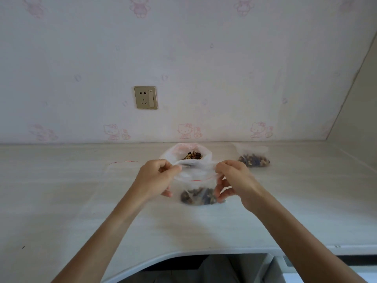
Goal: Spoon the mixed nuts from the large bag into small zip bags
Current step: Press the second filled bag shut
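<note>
Both hands, left hand (158, 176) and right hand (231, 178), are pinching the top corners of the small zip bag (196, 188) between them, apparently sealing its nuts in, while the large bag (186, 153) is standing open just beyond.

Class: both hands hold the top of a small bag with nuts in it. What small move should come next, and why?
Probably press the red zip strip closed: the left hand and right hand pinch the small bag at its top corners, and it already holds nuts.

place: home bedroom or study | cues: cartoon-cat wallpaper (184, 130); wall socket (145, 97); pale wood-grain desk (61, 190)
</note>
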{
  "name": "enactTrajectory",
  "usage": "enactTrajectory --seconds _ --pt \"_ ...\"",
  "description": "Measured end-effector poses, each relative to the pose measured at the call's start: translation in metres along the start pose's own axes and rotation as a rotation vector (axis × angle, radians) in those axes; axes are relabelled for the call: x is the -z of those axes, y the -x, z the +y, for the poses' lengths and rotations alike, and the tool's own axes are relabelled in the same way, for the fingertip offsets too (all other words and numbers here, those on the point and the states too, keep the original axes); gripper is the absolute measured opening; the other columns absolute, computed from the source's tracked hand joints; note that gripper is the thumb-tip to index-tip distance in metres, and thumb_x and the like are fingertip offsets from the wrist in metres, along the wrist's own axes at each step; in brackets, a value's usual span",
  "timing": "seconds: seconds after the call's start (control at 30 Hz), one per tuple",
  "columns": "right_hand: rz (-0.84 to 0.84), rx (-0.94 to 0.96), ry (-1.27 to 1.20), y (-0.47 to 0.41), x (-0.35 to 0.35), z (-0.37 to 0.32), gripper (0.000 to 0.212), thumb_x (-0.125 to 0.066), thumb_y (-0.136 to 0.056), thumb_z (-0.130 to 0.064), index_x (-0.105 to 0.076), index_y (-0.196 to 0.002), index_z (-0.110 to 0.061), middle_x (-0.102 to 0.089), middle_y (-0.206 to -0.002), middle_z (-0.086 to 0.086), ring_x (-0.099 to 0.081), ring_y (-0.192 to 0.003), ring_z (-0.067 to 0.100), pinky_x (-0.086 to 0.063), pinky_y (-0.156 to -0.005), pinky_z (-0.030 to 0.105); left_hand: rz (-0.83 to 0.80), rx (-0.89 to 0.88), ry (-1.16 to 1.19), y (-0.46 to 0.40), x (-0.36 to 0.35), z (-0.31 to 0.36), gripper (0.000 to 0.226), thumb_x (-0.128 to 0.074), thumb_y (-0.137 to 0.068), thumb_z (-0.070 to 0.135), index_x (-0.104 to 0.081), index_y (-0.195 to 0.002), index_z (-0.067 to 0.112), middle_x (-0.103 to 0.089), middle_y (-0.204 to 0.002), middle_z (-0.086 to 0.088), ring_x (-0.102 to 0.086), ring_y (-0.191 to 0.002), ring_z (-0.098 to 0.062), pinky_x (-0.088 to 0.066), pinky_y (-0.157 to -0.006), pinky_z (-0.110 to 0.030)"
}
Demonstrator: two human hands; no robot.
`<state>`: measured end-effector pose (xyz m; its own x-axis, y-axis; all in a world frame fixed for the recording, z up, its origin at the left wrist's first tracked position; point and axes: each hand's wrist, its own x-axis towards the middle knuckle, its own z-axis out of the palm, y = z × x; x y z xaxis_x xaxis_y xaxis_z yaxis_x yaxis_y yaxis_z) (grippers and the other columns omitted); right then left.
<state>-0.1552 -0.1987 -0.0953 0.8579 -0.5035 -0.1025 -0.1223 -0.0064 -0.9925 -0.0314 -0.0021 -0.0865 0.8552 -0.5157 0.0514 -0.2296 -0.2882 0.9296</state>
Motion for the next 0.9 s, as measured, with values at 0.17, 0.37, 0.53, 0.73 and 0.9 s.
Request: enactTrajectory --seconds 0.17,0.37,0.53,0.73,0.9 --pt "-0.321 -0.162 -0.43 -0.005 0.015 0.009 0.037 -0.057 -0.096 -0.031 -0.073 -0.111 -0.001 -0.07 -0.091 0.017 -0.07 -0.074 0.027 -0.055 -0.053 0.035 -0.318 0.213 0.519 0.002 0.007 0.004 0.026 -0.075 -0.089 0.043 -0.075 -0.09 0.017 -0.067 -0.085 -0.002 -0.069 -0.075 -0.015 -0.061 -0.066 -0.039" --pt "-0.356 -0.117 -0.549 -0.009 0.016 0.017 0.025 -0.066 -0.094 -0.024 -0.079 -0.109 -0.008 -0.071 -0.089 0.009 -0.071 -0.076 0.018 -0.056 -0.053 0.029 -0.358 0.208 0.468 0.003 0.007 0.004 0.034 -0.082 -0.078 0.055 -0.076 -0.092 0.025 -0.066 -0.083 0.008 -0.065 -0.071 -0.004 -0.047 -0.052 -0.02" --pt "-0.205 0.088 -0.324 -0.009 0.011 0.009 0.015 -0.08 -0.087 -0.017 -0.074 -0.091 -0.005 -0.064 -0.075 0.009 -0.065 -0.063 0.018 -0.056 -0.053 0.03 -0.184 0.149 0.348 -0.001 0.006 0.01 0.02 -0.089 -0.073 0.04 -0.074 -0.069 0.026 -0.064 -0.072 0.007 -0.055 -0.058 -0.004 -0.039 -0.046 -0.019" --pt "0.301 0.708 0.647 0.002 -0.003 -0.009 0.017 -0.066 -0.083 0.003 -0.063 -0.081 -0.014 -0.051 -0.048 -0.003 -0.051 -0.044 0.02 -0.051 -0.047 0.033 0.217 -0.242 -0.262 -0.006 0.012 0.017 0.023 -0.082 -0.069 0.013 -0.063 -0.064 0.024 -0.067 -0.055 0.009 -0.054 -0.048 -0.004 -0.042 -0.055 -0.024" --pt "0.328 0.626 0.767 0.006 -0.007 -0.011 0.007 -0.054 -0.092 -0.007 -0.055 -0.092 -0.013 -0.059 -0.052 0.001 -0.057 -0.045 0.022 -0.05 -0.046 0.04 0.191 -0.268 -0.528 0.0 0.01 0.021 0.014 -0.076 -0.083 0.021 -0.065 -0.079 0.029 -0.067 -0.058 0.008 -0.065 -0.06 -0.01 -0.046 -0.06 -0.026"
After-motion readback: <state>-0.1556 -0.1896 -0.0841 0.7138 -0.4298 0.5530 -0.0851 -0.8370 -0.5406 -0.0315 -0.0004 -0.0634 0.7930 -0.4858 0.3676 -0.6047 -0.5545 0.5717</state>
